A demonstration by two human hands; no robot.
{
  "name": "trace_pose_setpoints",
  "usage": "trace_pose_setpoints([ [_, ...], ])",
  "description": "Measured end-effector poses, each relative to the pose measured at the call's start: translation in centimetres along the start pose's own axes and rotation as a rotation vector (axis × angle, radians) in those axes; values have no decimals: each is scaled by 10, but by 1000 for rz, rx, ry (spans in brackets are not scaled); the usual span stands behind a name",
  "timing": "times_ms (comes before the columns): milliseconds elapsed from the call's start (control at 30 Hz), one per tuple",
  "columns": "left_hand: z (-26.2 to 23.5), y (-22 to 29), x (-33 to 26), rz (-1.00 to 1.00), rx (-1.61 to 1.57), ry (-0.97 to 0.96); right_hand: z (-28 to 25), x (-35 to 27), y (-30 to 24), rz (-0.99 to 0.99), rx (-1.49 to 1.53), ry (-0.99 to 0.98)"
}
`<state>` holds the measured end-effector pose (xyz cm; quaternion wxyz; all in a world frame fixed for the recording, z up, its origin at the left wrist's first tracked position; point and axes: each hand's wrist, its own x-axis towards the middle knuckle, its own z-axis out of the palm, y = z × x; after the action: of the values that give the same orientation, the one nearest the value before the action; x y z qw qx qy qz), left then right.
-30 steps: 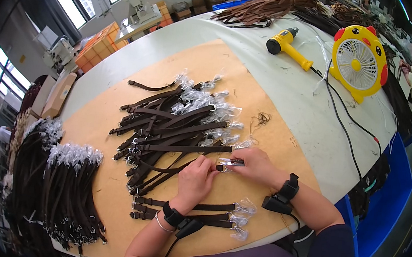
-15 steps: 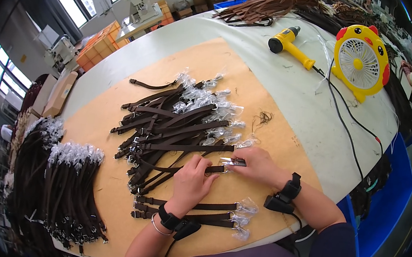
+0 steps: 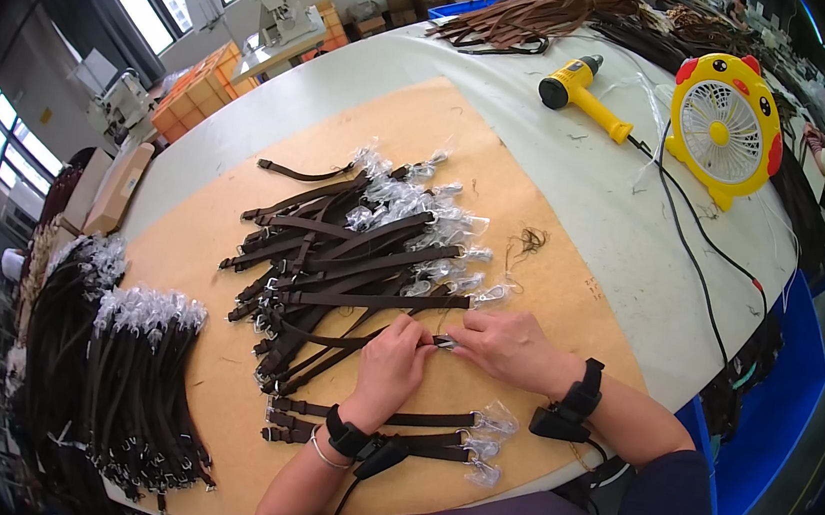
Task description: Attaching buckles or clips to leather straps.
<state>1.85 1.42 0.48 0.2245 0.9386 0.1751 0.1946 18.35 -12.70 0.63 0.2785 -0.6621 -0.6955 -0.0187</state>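
Observation:
My left hand [image 3: 394,361] pinches the right end of a dark brown strap [image 3: 333,341] that trails from the pile. Close against its fingertips, my right hand [image 3: 499,347] is closed on small metal thread snips [image 3: 443,341], mostly hidden by the fingers. Above both hands lies a loose pile of dark brown straps [image 3: 361,272], with metal buckles on the left and clear plastic wrapping [image 3: 418,203] over the right ends. Nearer me, several more straps [image 3: 396,418] lie side by side, their right ends also wrapped.
Brown paper [image 3: 501,176] covers part of the white table [image 3: 374,52]. Bundled straps [image 3: 143,380] hang at the left edge. A yellow heat gun [image 3: 585,97] and a yellow fan [image 3: 723,129] stand at the far right, cables trailing. Beyond the right edge is a blue bin [image 3: 780,397].
My right hand has lowered the snips to the strap's end, and its fingers now cover most of them. My left hand has shifted slightly right, so the hands nearly meet.

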Motion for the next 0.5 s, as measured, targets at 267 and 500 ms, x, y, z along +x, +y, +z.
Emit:
trace_pose_setpoints([
  [267, 8, -9, 2, -108, -206, 60, -2, 1, 0, 27, -9, -35],
  [500, 10, -3, 1, -145, -191, 88, 0, 3, -6, 18, -51, -17],
])
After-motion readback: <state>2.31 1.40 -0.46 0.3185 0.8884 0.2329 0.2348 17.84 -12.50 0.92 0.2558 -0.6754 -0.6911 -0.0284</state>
